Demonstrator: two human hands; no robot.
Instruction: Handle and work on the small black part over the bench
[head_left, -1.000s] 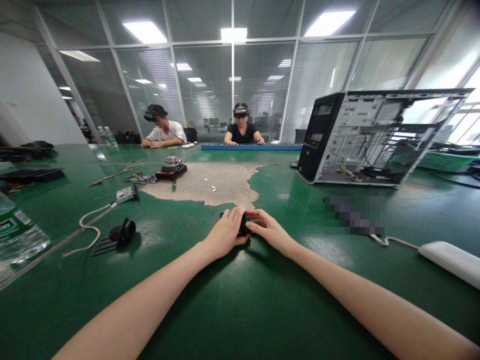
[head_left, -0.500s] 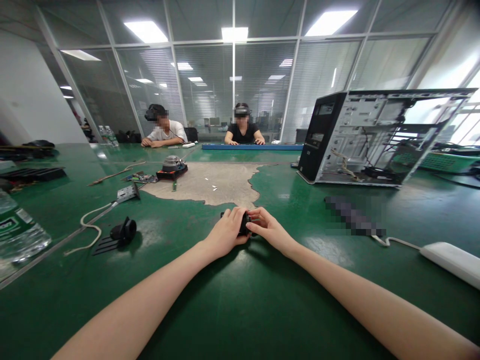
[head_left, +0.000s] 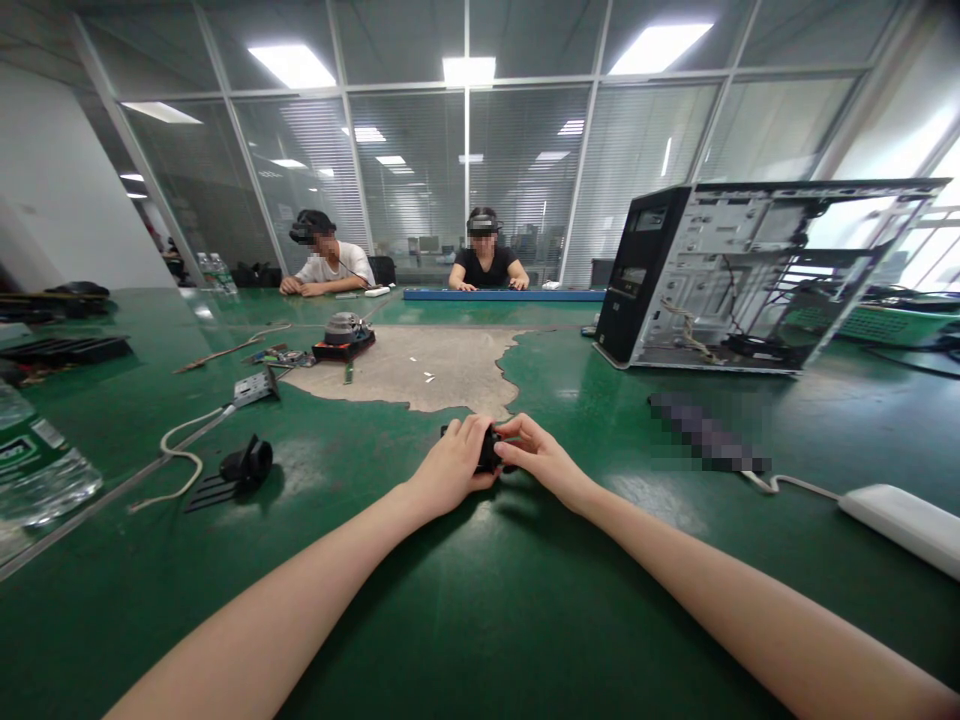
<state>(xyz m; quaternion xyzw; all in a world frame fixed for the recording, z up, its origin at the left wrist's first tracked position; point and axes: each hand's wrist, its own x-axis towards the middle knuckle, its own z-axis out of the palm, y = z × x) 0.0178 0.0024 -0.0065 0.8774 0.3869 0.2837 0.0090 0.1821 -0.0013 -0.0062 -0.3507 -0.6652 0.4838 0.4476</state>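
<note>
Gripping a black part (head_left: 488, 452) over the green table (head_left: 465, 620) with the left hand (head_left: 451, 462), apparently for steadiness; pinching its right end with the right hand (head_left: 541, 460), presumably for finer control.

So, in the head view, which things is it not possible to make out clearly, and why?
Head view:
- Black part: mostly covered by the left hand and, at its right end, the right hand; full shape hidden.
- Dark flat item: its details are pixelated.
- Large bottle: cut off by the left edge.
- White block: cut off by the right edge.
- White scraps: too small to identify.
</note>
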